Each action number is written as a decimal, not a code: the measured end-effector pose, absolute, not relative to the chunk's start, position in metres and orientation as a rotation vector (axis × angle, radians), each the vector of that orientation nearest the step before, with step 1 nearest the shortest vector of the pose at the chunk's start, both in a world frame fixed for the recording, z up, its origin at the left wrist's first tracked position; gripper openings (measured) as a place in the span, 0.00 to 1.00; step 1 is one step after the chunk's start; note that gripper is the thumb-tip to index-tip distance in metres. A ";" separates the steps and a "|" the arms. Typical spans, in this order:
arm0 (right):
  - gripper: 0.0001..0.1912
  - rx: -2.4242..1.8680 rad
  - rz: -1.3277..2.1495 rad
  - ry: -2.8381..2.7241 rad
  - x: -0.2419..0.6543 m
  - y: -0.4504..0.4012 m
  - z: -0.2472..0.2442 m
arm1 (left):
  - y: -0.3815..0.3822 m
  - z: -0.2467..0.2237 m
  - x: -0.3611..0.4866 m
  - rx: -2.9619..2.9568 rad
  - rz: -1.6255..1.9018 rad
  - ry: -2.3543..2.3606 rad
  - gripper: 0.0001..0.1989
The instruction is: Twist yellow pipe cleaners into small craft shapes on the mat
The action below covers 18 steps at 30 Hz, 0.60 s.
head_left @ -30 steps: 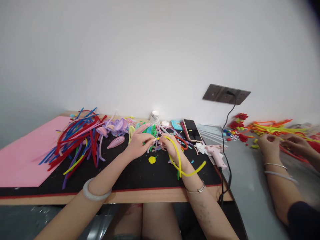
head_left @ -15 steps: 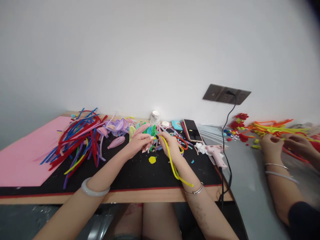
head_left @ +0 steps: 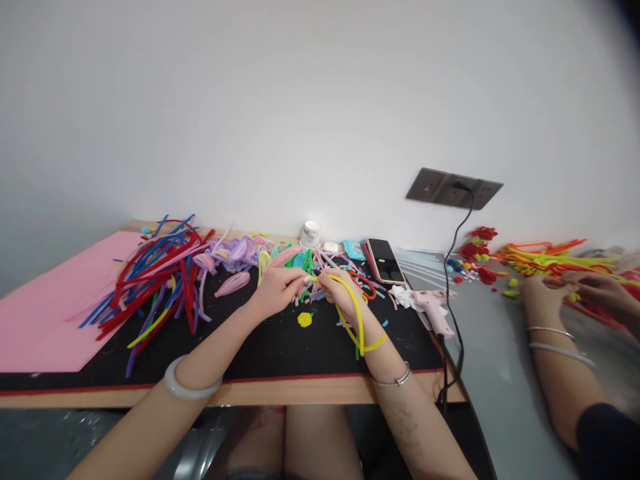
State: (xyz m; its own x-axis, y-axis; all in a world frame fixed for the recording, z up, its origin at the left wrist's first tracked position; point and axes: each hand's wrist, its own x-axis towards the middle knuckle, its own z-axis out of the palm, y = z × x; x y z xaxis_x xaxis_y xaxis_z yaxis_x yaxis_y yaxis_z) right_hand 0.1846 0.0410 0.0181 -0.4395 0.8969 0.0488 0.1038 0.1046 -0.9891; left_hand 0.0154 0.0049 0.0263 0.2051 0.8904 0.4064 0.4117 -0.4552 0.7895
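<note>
My left hand (head_left: 274,289) and right hand (head_left: 344,293) almost meet mid-bench (head_left: 300,393), fingertips of both pinched on this yellow strip (head_left: 359,315). One yellow flower-like piece (head_left: 305,320) on the black mat (head_left: 250,360) looks finished; the strip's long loose tail, looping by my right wrist, looks unworked. Pink sheet (head_left: 55,313) at the bench's left end, glue gun (head_left: 431,310) by its right edge, pale wall (head_left: 250,133) behind, co-worker's hands (head_left: 544,300) over the grey table (head_left: 493,347) alongside.
</note>
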 end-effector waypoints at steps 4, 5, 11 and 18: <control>0.11 -0.979 1.536 -1.616 0.186 0.040 0.021 | 0.007 0.023 0.016 2.025 1.126 1.170 0.13; 0.11 -0.976 1.430 -1.680 0.186 0.040 0.022 | 0.008 0.021 0.017 1.898 1.094 1.144 0.13; 0.12 -0.805 0.640 -2.101 0.183 0.038 0.024 | 0.016 0.010 0.019 1.176 0.934 0.907 0.16; 0.11 -0.658 0.328 -2.178 0.184 0.037 0.018 | 0.015 0.011 0.012 0.753 0.794 0.751 0.10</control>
State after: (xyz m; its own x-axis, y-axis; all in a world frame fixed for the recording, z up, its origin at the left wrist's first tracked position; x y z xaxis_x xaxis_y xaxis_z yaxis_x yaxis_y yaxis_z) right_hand 0.1841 0.0368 0.0185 -0.5292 0.5581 0.6391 0.3452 0.8297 -0.4387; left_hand 0.0124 0.0146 0.0109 0.4854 0.8243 -0.2913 -0.3374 0.4840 0.8074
